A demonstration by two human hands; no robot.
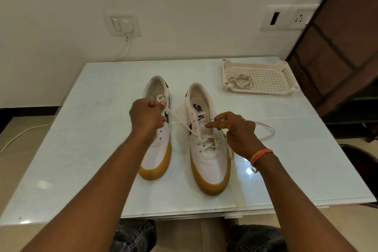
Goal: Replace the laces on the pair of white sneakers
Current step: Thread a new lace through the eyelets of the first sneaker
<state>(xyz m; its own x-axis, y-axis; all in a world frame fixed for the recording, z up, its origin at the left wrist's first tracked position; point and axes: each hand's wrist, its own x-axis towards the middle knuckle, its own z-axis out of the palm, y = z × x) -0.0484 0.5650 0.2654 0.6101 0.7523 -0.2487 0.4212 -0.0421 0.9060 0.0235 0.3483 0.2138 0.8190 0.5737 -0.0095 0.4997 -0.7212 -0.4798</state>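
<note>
In the head view, two white sneakers with tan soles stand side by side on a pale glass table (81, 149), toes toward the near edge. The left sneaker (158, 145) has bare eyelets where they show. The right sneaker (208, 149) is laced through its lower eyelets with a white lace (182, 122).

The left hand (146, 114) is held over the far part of the left sneaker, fingers curled and pinching one end of the lace, which runs taut and slanting from that hand down to an eyelet on the right sneaker's left side. The right hand (237, 131) rests at the right sneaker's right side, index finger stretched toward the tongue, the other fingers curled around the lace's other stretch; that stretch loops out on the table to the right of the hand. An orange band (260, 155) circles the right wrist.

Far right on the table lies a white perforated tray (270, 80) holding a loose coiled lace (240, 82) in its left part. Behind, on the wall, are a switch plate (122, 23) with a plugged cable, and a socket plate (288, 17) to the right.
</note>
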